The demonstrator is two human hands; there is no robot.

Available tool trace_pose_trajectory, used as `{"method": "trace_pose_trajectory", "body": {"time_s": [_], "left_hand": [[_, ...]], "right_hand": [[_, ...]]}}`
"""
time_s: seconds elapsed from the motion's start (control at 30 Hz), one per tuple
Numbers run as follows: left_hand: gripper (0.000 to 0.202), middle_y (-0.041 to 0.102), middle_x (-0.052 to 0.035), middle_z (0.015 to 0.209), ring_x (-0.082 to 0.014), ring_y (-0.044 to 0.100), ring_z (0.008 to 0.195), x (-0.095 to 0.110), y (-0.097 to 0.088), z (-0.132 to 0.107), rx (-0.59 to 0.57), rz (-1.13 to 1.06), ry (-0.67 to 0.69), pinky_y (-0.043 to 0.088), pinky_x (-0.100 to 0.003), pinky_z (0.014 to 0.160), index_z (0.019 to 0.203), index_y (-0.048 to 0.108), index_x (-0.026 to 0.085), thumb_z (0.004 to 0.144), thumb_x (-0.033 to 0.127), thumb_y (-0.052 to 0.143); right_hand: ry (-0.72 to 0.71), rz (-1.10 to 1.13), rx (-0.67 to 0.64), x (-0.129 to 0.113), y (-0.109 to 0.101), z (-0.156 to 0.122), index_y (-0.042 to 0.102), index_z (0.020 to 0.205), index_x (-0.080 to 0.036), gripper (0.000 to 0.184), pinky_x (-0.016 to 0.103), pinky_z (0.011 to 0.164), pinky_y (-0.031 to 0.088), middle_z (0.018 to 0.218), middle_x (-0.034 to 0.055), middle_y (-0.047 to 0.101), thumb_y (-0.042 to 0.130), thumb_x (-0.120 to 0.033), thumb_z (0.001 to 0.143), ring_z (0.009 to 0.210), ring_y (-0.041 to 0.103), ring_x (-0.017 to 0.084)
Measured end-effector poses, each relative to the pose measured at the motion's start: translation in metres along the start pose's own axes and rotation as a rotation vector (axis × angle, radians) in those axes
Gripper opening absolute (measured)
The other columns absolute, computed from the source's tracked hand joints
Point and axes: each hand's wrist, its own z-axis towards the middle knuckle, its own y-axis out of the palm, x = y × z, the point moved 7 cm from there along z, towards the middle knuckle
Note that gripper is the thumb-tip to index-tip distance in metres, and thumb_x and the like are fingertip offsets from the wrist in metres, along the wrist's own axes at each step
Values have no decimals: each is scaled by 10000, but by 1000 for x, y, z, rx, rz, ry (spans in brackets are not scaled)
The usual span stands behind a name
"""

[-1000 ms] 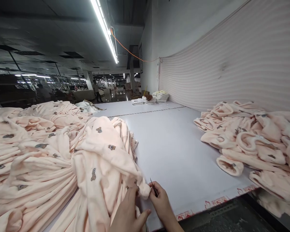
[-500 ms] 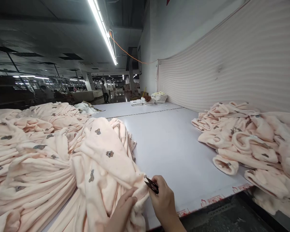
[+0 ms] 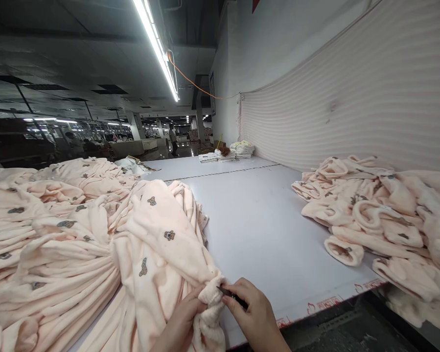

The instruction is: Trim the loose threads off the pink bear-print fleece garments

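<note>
Near the table's front edge lies a pale pink fleece garment (image 3: 164, 249) with small bear prints. My left hand (image 3: 185, 315) pinches its bunched, ribbed-looking edge between thumb and fingers. In my right hand (image 3: 251, 310) is a pair of small black thread snips (image 3: 234, 297), their tips against the gathered edge of the fleece. The fingers of the right hand are closed round the snips, which hides most of them. Both hands are close together, one on each side of the bunched edge.
More pink fleece is heaped on the left (image 3: 58, 234), and a second pile (image 3: 381, 210) lies on the right, partly hanging over the edge. Stacked white pieces (image 3: 242, 150) sit at the far end of the white table (image 3: 256, 215). A person (image 3: 173, 139) stands in the background.
The garment edge is now bunched up and turned over in my left hand. My right hand has moved slightly right and down, the snips lying flatter. The person in the background has shifted right.
</note>
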Motion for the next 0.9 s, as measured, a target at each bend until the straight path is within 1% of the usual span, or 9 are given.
{"method": "trace_pose_trajectory", "body": {"time_s": [0.13,0.23,0.33,0.4,0.47,0.57,0.73,0.83,0.9], "left_hand": [[454,686,-40,856,-177,597,799,1,1,-3,-50,-1,-14,416,-279,748,1071,662,162,639,112,533],[365,660,-30,781,-158,576,725,-2,-5,-3,-31,46,-23,405,-261,692,972,667,148,632,123,538],[261,634,-17,785,-163,555,749,-5,-9,-5,-35,302,4,398,-265,704,863,650,158,623,155,548],[178,609,-5,794,-173,542,784,2,-14,-8,44,595,150,397,-270,727,818,621,179,661,177,538],[97,584,4,775,-182,538,768,11,-20,-16,223,794,324,412,-273,710,803,574,202,727,233,524],[133,582,6,738,-185,555,690,8,-27,-27,412,777,416,455,-279,633,839,514,227,807,353,485],[244,593,14,637,-171,546,520,-8,-20,-29,349,678,363,453,-271,483,951,529,231,848,433,437],[309,650,-19,732,-198,609,630,-5,-16,-32,329,718,396,501,-293,567,1039,550,219,841,425,432],[317,676,-38,813,-214,636,742,-3,-14,-35,316,774,425,521,-306,675,1050,572,218,829,405,443]], "right_hand": [[-24,86,25,0,4,0,715,962,-244,183,222,689,459,821,14,643,579,-264,841,772,630,164],[50,187,139,10,0,0,674,981,-221,194,225,668,467,805,12,633,595,-305,825,748,617,168],[106,231,127,17,5,0,613,1032,-219,258,221,640,459,774,-14,598,621,-269,779,715,590,161],[65,210,56,15,11,-1,622,896,-213,130,213,629,435,724,-27,579,554,-186,789,689,566,149],[2,157,7,11,13,-5,615,804,-208,164,209,632,414,730,-27,590,508,-95,750,685,557,140],[-51,100,-37,9,13,-17,642,847,-222,211,207,626,411,758,-25,606,566,-90,702,679,566,140],[-130,133,2,-4,2,-29,677,969,-257,206,212,655,445,801,-3,606,613,-251,774,728,608,156],[-136,31,59,-15,-1,-25,690,946,-261,195,210,623,435,791,0,616,585,-243,784,695,610,156],[-103,-17,27,-19,6,-22,703,902,-262,170,209,606,425,782,-3,630,580,-237,786,684,616,155]]}}
